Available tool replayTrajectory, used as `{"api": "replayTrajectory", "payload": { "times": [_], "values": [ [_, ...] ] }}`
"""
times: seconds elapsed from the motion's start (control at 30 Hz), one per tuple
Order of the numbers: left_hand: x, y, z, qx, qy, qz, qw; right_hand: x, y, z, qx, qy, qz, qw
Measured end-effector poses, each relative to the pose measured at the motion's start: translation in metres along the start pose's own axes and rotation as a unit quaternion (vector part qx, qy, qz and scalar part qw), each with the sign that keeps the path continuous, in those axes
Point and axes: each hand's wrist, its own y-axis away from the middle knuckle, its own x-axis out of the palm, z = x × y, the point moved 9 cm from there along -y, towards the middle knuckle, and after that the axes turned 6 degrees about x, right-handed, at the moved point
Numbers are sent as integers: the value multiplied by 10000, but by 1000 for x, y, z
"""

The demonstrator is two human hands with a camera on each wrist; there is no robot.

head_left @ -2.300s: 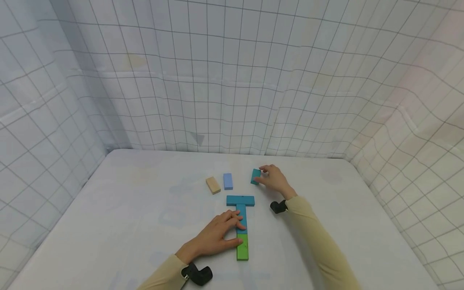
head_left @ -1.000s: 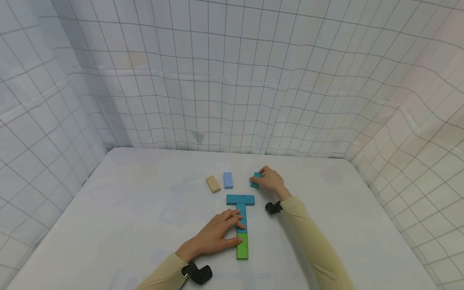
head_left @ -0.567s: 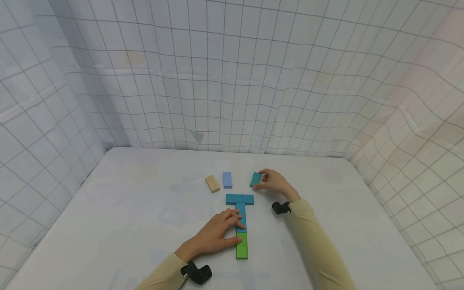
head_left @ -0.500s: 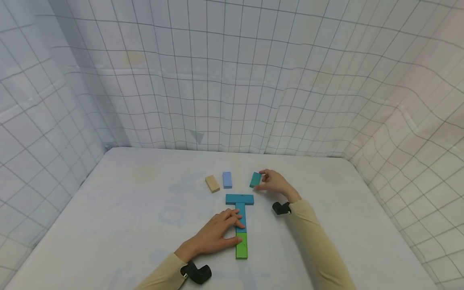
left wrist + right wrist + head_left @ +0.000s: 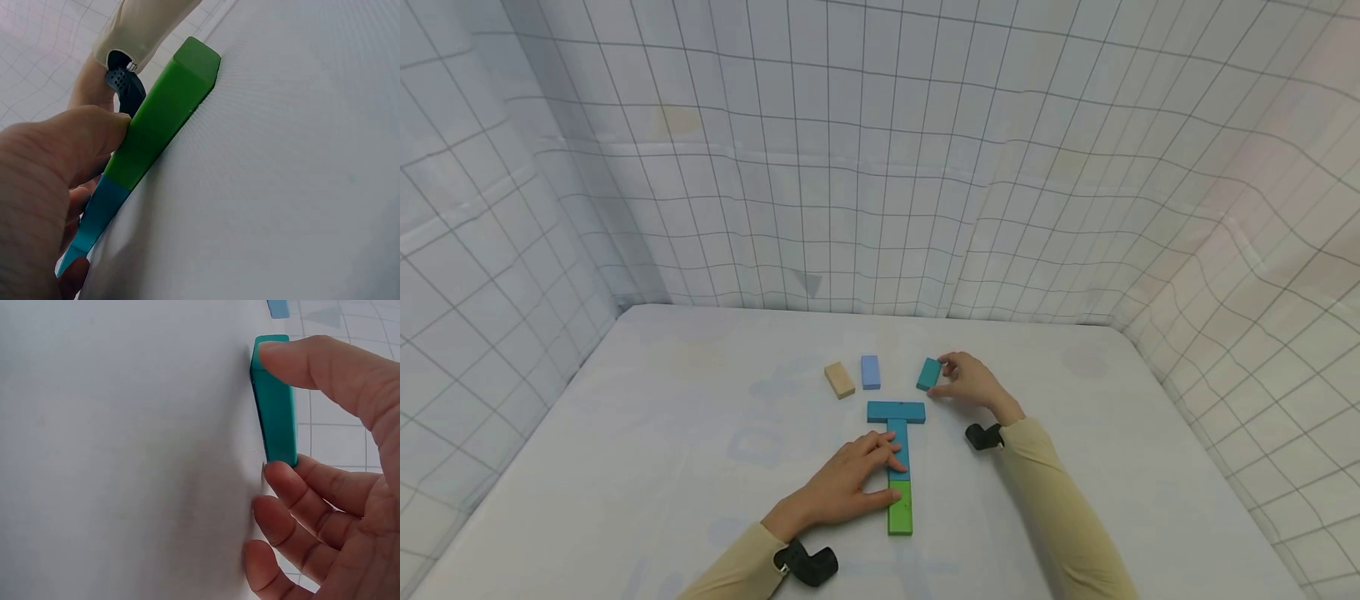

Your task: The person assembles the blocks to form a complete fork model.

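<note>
A teal wooden block lies tilted on the table behind the blue blocks. My right hand pinches it lengthwise; the right wrist view shows the thumb on one end and the index finger at the other. Nearer me, a blue block lies crosswise, with a second blue block and a green block in line below it, forming a T. My left hand rests over the T's stem, fingertips on the second blue block. Its thumb touches the green block's edge.
Left of the teal block lie a light blue block and a tan wooden block. The white table ends at grid-patterned curtains behind and at both sides. Both wrists wear black cameras.
My right hand has turned the teal block and shifted it slightly toward me, loosening and regaining its hold along the way. The left hand and the T of blocks have stayed in place.
</note>
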Motion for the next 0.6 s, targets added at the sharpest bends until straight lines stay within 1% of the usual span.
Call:
{"api": "replayTrajectory", "payload": {
  "times": [0.33,0.6],
  "values": [
    [0,-1,-1,108,-21,-86,9999,2,2,-1,-239,-137,-36,9996],
    [-1,-1,0,76,14,-76,9999,6,3,-3,-467,-212,23,9987]
  ]
}}
